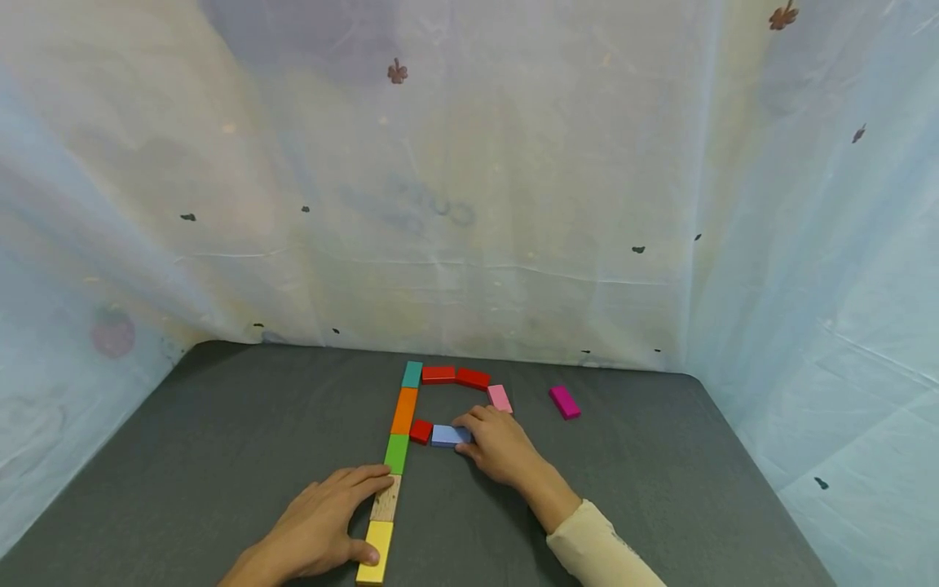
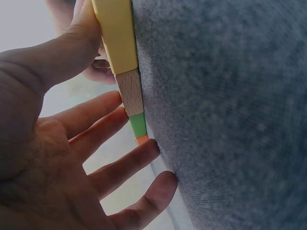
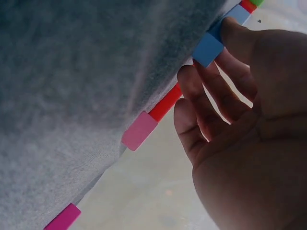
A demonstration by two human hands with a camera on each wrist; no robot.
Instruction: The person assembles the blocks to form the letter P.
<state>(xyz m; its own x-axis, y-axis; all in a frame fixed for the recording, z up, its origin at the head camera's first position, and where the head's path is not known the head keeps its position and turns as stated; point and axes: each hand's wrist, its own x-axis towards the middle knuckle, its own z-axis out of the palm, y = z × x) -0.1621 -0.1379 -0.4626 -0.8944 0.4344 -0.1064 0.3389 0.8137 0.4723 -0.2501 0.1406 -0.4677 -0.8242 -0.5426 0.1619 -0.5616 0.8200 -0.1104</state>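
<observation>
A straight column of blocks runs away from me in the head view: yellow [image 1: 376, 548], bare wood [image 1: 385, 499], green [image 1: 397, 453], orange [image 1: 405, 410] and teal [image 1: 412, 374]. My left hand [image 1: 315, 518] rests along its left side, fingers spread, thumb on the yellow block and fingertips by the wood one. To the right, my right hand [image 1: 502, 448] pinches a light blue block [image 1: 449, 435] between thumb and fingers. That block lies beside a short red block [image 1: 421, 431], which sits against the column. In the right wrist view the thumb presses the blue block [image 3: 208, 49].
Two longer red blocks, one left [image 1: 438, 374] and one right [image 1: 473, 378], extend from the column's far end, followed by a pink block [image 1: 500, 398]. A magenta block [image 1: 565, 402] lies apart at the right. Pale sheeting [image 1: 469, 244] hangs behind the grey table [image 1: 220, 440].
</observation>
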